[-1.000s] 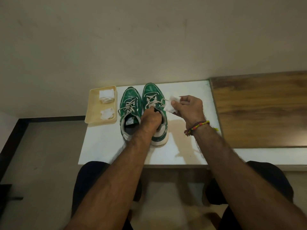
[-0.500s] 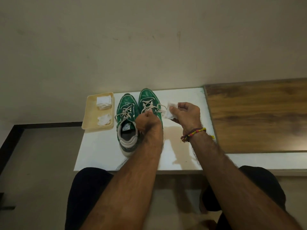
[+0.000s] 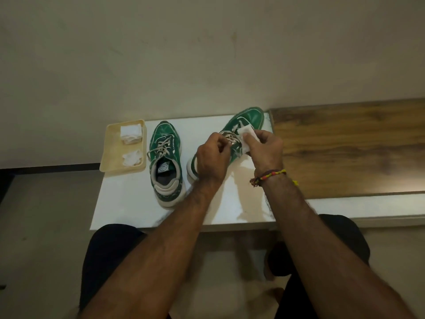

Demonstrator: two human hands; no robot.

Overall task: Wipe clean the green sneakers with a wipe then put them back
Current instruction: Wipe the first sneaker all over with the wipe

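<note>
Two green sneakers with beige laces are on a white table [image 3: 128,203]. The left sneaker [image 3: 166,162] stands flat, toe toward the wall. The right sneaker [image 3: 249,119] is turned with its toe to the upper right and looks tilted; my left hand [image 3: 212,157] grips it at the lace area and covers its middle. My right hand [image 3: 265,150] pinches a white wipe [image 3: 247,134] and holds it against the sneaker's side, beside the laces.
A beige tray [image 3: 112,155] at the table's back left holds two white wipes [image 3: 131,134]. A wooden surface [image 3: 349,148] adjoins the table on the right. The wall runs just behind. My knees sit under the front edge.
The right sneaker has moved away from its mate, to the right, and now points diagonally. My left hand moved with it, and my right hand has brought the wipe onto it.
</note>
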